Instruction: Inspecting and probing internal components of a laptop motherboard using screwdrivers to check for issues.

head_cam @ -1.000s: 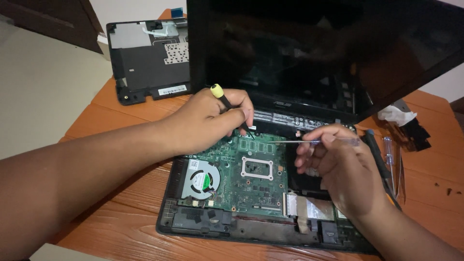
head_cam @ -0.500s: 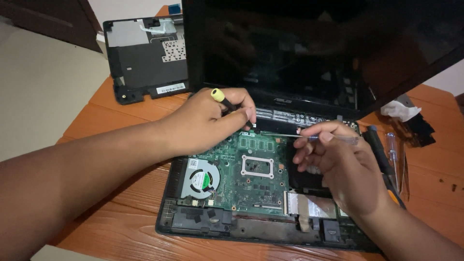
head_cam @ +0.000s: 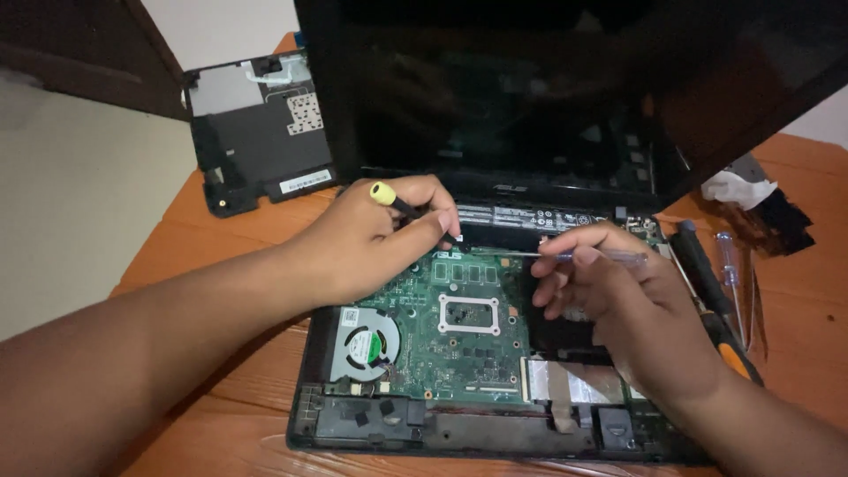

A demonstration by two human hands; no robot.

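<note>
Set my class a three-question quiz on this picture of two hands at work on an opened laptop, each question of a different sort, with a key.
1. True or false: the left hand holds a tool with a yellow cap.
2. Multiple choice. The cooling fan sits at which part of the green circuit board? A. its lower left B. its upper right C. its centre
3. Fill in: the right hand holds a slim tool with a clear handle, lying roughly ______ across the board's top edge.

Key: 1 true; 2 A; 3 level (horizontal).
</note>
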